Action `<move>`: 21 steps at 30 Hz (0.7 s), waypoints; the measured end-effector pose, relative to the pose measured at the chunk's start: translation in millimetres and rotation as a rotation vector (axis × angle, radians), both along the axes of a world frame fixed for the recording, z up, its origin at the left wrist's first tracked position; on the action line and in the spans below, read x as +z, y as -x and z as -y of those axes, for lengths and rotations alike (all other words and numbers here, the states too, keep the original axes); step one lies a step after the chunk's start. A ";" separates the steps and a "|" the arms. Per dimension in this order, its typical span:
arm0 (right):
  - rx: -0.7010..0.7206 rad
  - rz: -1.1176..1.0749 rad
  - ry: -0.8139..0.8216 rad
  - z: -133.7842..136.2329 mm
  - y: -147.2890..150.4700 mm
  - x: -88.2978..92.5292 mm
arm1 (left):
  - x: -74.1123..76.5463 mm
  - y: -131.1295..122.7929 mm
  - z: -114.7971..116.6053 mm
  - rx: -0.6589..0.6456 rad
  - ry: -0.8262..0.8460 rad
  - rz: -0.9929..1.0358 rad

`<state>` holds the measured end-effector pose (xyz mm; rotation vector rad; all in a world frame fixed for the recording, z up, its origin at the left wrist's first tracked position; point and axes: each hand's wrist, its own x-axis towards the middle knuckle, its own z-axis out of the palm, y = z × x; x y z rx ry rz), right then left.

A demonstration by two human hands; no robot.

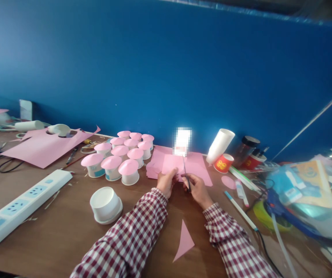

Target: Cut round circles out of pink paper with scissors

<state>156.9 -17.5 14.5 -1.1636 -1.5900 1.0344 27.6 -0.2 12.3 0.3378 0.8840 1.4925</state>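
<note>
My left hand [167, 182] is closed on a piece of pink paper [170, 163], its thumb lying on top. In my right hand [198, 188] are dark scissors [185, 177], with the fingers around the handles and the blades pointing away towards the wall. The blades are close to the paper's right side; whether they are cutting into it I cannot tell. Under and behind both hands lies a stack of pink sheets [202, 168]. A pointed pink paper scrap [184, 242] rests on the table between my forearms.
Left of my hands stand several white cups with pink paper tops [128, 167], near an upturned white cup [105, 204]. A power strip [27, 204] lies further left. To the right are stacked white cups [220, 144], a red cup [224, 163], pens and a blue glue gun [281, 212].
</note>
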 end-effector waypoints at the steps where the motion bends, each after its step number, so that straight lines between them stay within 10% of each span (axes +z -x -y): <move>1: 0.001 0.001 0.001 0.1 0.0 0.7 | 0.1 -0.1 0.0 0.002 0.000 -0.001; 21: 0.007 0.002 0.009 0.0 -0.7 1.8 | 9.8 0.3 4.3 0.016 0.020 0.013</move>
